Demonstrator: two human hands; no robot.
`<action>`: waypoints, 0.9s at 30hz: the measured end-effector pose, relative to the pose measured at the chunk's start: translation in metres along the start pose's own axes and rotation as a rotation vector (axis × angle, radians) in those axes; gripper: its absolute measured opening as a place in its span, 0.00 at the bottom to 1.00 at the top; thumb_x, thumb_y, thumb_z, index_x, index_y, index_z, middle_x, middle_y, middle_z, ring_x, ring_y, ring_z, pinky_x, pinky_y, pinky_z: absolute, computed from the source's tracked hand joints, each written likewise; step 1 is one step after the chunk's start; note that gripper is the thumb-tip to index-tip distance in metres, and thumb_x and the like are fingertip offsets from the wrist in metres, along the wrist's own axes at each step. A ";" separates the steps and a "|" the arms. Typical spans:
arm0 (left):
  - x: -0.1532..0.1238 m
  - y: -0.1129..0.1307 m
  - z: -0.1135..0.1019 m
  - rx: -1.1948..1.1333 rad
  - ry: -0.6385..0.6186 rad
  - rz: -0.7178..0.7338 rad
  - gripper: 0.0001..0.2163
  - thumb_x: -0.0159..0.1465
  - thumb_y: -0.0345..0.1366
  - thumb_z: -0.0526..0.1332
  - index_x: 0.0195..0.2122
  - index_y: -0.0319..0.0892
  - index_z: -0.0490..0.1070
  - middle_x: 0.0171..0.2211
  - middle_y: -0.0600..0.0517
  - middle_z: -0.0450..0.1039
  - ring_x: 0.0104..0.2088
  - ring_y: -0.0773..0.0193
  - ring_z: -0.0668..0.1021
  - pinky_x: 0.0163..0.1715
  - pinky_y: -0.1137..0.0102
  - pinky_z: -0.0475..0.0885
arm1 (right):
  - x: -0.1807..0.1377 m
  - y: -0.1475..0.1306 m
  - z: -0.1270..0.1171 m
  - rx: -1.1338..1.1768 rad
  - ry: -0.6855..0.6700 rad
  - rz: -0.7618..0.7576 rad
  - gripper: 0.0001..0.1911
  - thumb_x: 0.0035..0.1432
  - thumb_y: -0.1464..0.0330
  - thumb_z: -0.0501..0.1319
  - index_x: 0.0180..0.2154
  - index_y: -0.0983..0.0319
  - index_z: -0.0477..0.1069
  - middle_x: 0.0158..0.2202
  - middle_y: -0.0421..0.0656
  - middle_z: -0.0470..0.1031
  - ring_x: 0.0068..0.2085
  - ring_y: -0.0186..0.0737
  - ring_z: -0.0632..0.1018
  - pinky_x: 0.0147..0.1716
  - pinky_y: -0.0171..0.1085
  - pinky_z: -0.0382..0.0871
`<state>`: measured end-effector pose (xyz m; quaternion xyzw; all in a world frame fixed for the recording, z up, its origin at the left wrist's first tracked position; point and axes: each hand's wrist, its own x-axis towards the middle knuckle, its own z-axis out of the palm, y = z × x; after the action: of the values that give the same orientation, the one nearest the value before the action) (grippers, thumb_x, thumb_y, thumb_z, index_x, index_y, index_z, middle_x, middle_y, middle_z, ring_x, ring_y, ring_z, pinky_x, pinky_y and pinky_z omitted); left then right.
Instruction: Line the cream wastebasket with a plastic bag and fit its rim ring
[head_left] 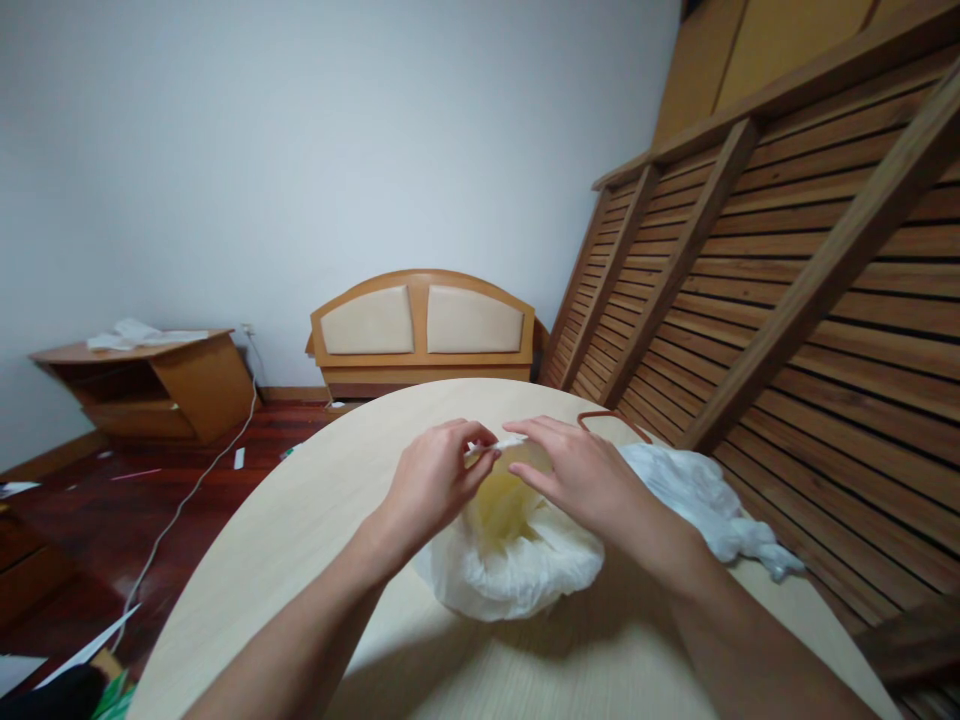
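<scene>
A white plastic bag [510, 565] lies on the round pale wooden table [300, 540], with something yellowish [499, 505] showing inside its open mouth. My left hand [435, 480] pinches the bag's rim at the top edge, fingers closed on it. My right hand [581, 470] pinches the same rim from the other side, its other fingers stretched over the bag's opening. The two hands meet at a thin strip of the bag's plastic.
A second crumpled white bag [705, 500] lies to the right on the table, beside a reddish-brown loop [611, 418]. Slatted wooden panels [787, 290] lean at the right. A headboard [424, 330] and a low cabinet [150, 385] stand by the wall; a cable crosses the floor.
</scene>
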<state>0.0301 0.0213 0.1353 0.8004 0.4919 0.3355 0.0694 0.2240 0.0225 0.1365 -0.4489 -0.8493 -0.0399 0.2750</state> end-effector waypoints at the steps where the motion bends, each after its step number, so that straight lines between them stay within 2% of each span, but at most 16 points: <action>1: 0.000 0.001 0.000 0.006 -0.005 -0.002 0.05 0.65 0.35 0.62 0.37 0.44 0.78 0.35 0.52 0.80 0.32 0.63 0.78 0.31 0.71 0.69 | 0.000 -0.001 -0.001 -0.002 -0.011 0.014 0.15 0.63 0.69 0.62 0.51 0.59 0.76 0.50 0.47 0.81 0.50 0.47 0.81 0.50 0.43 0.73; 3: -0.001 0.002 -0.001 0.034 -0.007 0.017 0.04 0.64 0.34 0.63 0.38 0.45 0.78 0.36 0.51 0.80 0.36 0.60 0.79 0.34 0.70 0.69 | 0.001 -0.002 -0.001 -0.010 -0.038 0.045 0.11 0.64 0.71 0.60 0.45 0.58 0.79 0.45 0.44 0.83 0.45 0.46 0.82 0.46 0.41 0.73; 6: -0.002 0.005 -0.001 0.086 0.025 0.073 0.06 0.62 0.34 0.65 0.40 0.45 0.77 0.41 0.50 0.79 0.43 0.56 0.78 0.39 0.67 0.70 | 0.002 -0.004 -0.001 -0.023 -0.061 0.059 0.10 0.65 0.71 0.59 0.42 0.56 0.79 0.42 0.42 0.83 0.42 0.45 0.83 0.42 0.39 0.73; 9: -0.003 0.004 0.001 0.096 0.021 0.049 0.04 0.63 0.33 0.65 0.39 0.46 0.77 0.39 0.52 0.79 0.38 0.60 0.79 0.34 0.69 0.68 | 0.002 -0.003 -0.001 -0.029 -0.032 0.041 0.10 0.65 0.71 0.60 0.44 0.57 0.78 0.44 0.43 0.82 0.44 0.45 0.82 0.43 0.40 0.73; 11: -0.002 0.003 0.002 0.100 0.012 0.009 0.04 0.64 0.32 0.64 0.37 0.46 0.77 0.36 0.54 0.80 0.33 0.63 0.78 0.31 0.70 0.66 | 0.001 -0.003 -0.003 -0.047 0.036 0.028 0.10 0.63 0.72 0.61 0.45 0.59 0.77 0.46 0.45 0.81 0.47 0.46 0.80 0.46 0.41 0.72; 13: 0.000 0.001 0.001 0.109 0.024 -0.016 0.04 0.63 0.32 0.64 0.37 0.46 0.78 0.36 0.53 0.80 0.31 0.63 0.78 0.30 0.70 0.65 | 0.001 -0.005 -0.008 -0.053 0.109 0.033 0.08 0.63 0.72 0.62 0.44 0.61 0.76 0.45 0.46 0.80 0.47 0.46 0.79 0.48 0.42 0.71; 15: 0.001 0.000 0.001 0.111 0.036 -0.032 0.05 0.64 0.32 0.64 0.37 0.46 0.79 0.36 0.53 0.80 0.31 0.63 0.78 0.31 0.70 0.66 | 0.000 -0.010 -0.011 -0.013 0.102 0.047 0.07 0.64 0.72 0.60 0.41 0.60 0.77 0.42 0.45 0.81 0.44 0.44 0.80 0.47 0.41 0.71; 17: 0.001 0.001 0.001 0.093 0.033 -0.035 0.05 0.64 0.32 0.63 0.38 0.45 0.80 0.35 0.52 0.80 0.31 0.64 0.78 0.32 0.70 0.67 | -0.003 -0.016 -0.011 0.052 -0.018 0.052 0.09 0.65 0.72 0.59 0.40 0.58 0.78 0.40 0.43 0.82 0.41 0.42 0.81 0.43 0.38 0.71; 19: 0.001 0.003 0.001 0.071 0.018 -0.019 0.06 0.64 0.31 0.63 0.38 0.45 0.80 0.35 0.52 0.80 0.32 0.64 0.79 0.32 0.71 0.67 | -0.007 -0.021 -0.004 0.064 -0.204 0.064 0.11 0.65 0.72 0.57 0.38 0.59 0.79 0.38 0.43 0.83 0.39 0.42 0.81 0.41 0.38 0.71; 22: -0.001 0.007 0.004 0.072 0.003 0.022 0.06 0.64 0.32 0.64 0.38 0.46 0.81 0.35 0.53 0.80 0.31 0.64 0.79 0.32 0.71 0.68 | -0.013 -0.026 0.009 -0.063 -0.429 0.124 0.12 0.65 0.71 0.56 0.37 0.64 0.80 0.38 0.50 0.83 0.40 0.47 0.82 0.38 0.39 0.70; 24: -0.002 0.008 0.005 0.096 0.017 0.032 0.06 0.64 0.32 0.63 0.38 0.46 0.81 0.34 0.53 0.79 0.30 0.64 0.78 0.31 0.70 0.67 | -0.016 -0.026 0.014 -0.148 -0.508 0.140 0.14 0.65 0.72 0.55 0.38 0.68 0.80 0.38 0.55 0.82 0.39 0.50 0.82 0.36 0.39 0.69; 27: -0.002 0.006 0.005 0.099 0.060 0.018 0.06 0.64 0.32 0.63 0.38 0.46 0.81 0.34 0.52 0.80 0.31 0.64 0.78 0.30 0.70 0.67 | -0.016 -0.027 0.008 -0.107 -0.536 0.096 0.18 0.69 0.70 0.51 0.36 0.66 0.79 0.36 0.53 0.83 0.36 0.46 0.82 0.34 0.38 0.67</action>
<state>0.0370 0.0181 0.1330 0.7969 0.5024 0.3351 0.0121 0.2069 -0.0029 0.1265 -0.4970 -0.8662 0.0485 0.0179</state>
